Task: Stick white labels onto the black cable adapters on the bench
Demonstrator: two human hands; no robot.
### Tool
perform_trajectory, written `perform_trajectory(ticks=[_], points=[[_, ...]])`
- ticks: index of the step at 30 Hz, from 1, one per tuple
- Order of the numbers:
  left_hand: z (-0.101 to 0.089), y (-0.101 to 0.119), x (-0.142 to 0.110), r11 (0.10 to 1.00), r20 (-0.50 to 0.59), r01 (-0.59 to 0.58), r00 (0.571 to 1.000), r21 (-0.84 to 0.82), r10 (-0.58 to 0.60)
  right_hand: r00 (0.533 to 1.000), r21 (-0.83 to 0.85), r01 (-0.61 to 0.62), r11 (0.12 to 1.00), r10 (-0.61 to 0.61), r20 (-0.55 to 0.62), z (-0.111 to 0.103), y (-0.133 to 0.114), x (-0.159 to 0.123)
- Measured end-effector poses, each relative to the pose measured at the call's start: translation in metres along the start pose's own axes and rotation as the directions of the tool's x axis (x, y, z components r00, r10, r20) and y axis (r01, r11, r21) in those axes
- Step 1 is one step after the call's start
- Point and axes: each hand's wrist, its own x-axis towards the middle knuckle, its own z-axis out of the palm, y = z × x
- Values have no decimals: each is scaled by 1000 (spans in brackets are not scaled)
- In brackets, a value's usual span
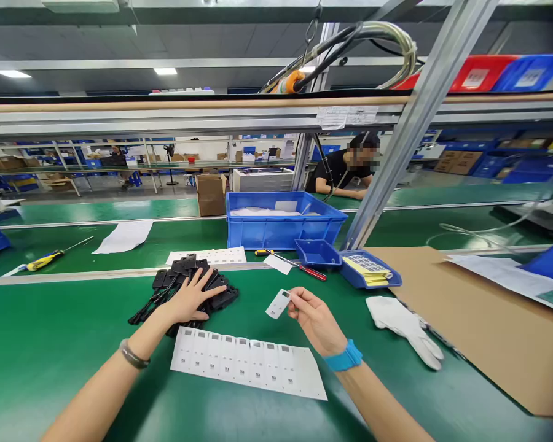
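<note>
My left hand [190,302] lies with fingers spread over a pile of flat black plastic parts with cords or straps [221,296]; some of the pile is hidden beneath it. Between the thumb and fingers of my right hand [314,316] is a small white label [277,304] with a dark rectangle at its top corner, held above the green bench. A white label sheet [244,362] lies below both hands, printed with a row of several similar labels.
A blue crate [281,227] stands behind, with a small blue tray [317,253] and a tray of yellow label sheets [371,270] beside it. A red-handled screwdriver [313,272], white glove [405,328] and cardboard sheet [498,331] lie around. A co-worker [341,166] sits beyond the metal post [410,129].
</note>
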Motion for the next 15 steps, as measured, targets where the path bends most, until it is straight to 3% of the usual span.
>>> perform_trajectory(ticks=[3,6,8,11,15], points=[[-13,-22,-4,998,-2,-3,1000,-58,3,999,36,36,999,-37,21,8,0,15],[-24,-29,2,980,-155,142,974,-136,-163,998,87,59,995,-61,27,15,2,25],[-25,-27,11,941,-279,302,900,-156,-335,998,124,59,990,-62,17,18,7,28],[-19,-19,30,864,-345,474,793,-168,-502,999,164,38,986,-37,-5,16,16,28],[-21,-9,44,818,-376,528,727,-228,-574,999,185,32,982,-30,-18,10,18,21]])
